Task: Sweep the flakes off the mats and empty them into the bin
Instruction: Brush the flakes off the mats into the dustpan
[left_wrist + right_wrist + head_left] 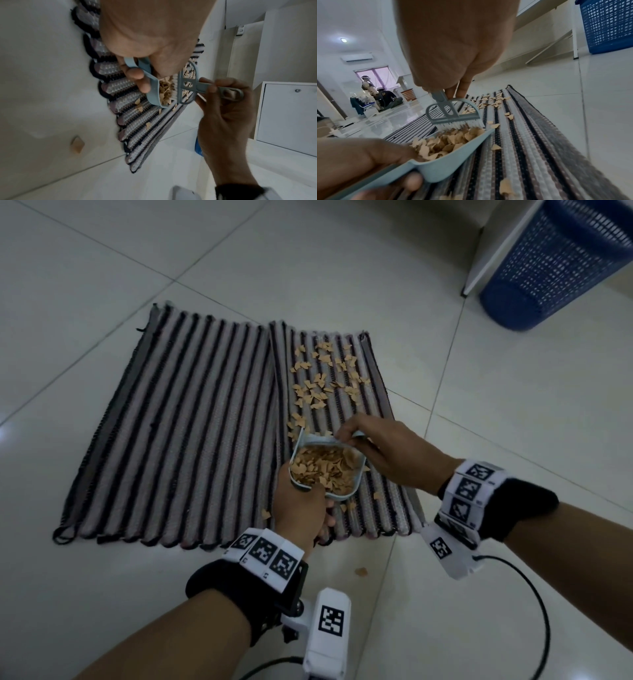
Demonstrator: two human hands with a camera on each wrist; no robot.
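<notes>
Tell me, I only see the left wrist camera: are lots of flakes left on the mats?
Observer: Yes. The head view shows many flakes scattered over the far half of the right mat.
Operator: What about the other mat?
Observer: The left mat looks nearly bare; I see one flake by the left hand, which holds the dustpan.
Operator: Where is the bin?
Observer: The blue bin stands on the floor, beyond the mats to the right, apart from them.
</notes>
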